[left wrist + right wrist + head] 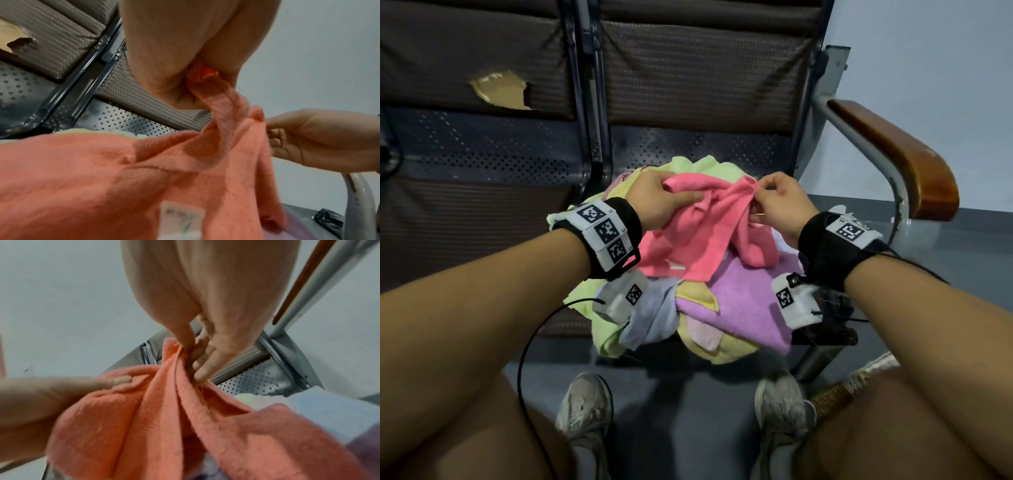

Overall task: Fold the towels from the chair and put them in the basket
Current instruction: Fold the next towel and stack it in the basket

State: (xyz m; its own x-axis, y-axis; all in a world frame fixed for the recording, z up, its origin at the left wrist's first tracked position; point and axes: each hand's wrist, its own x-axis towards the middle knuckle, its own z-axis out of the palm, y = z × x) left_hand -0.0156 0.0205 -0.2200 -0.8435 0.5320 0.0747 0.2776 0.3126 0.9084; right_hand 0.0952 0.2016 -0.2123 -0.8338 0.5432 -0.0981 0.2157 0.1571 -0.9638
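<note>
Two hands on one coral-pink towel (pixel 690 233) right now, and we have it lifted just above the heap of towels (pixel 688 308) on the chair seat (pixel 698 147). Our left hand (pixel 661 200) grips a bunched fold of it, thumb laid flat across the cloth and fingers curled underneath; in the left wrist view that fold runs up into the closed fist. Our right hand (pixel 777 202) pinches a gathered edge between thumb and fingertips (pixel 202 371), with the other fingers curled in behind. Between the two grips the towel hangs in soft creases, its lower part draped onto the heap, and a small white care label (pixel 182 217) shows near its bottom edge.

Under the pink towel we see a lilac towel (pixel 739 305) at the front of the heap, pale yellow (pixel 709 346) and light blue (pixel 654 315) ones beside it, and a lime-green towel (pixel 602 329) spilling over the heap's left edge. Right of the heap rises the chair's wooden armrest (pixel 897 157). Left of it, the neighbouring seat's backrest has a torn patch (pixel 500 90). Below the heap, our two grey sneakers (pixel 585 407) stand on the floor.
</note>
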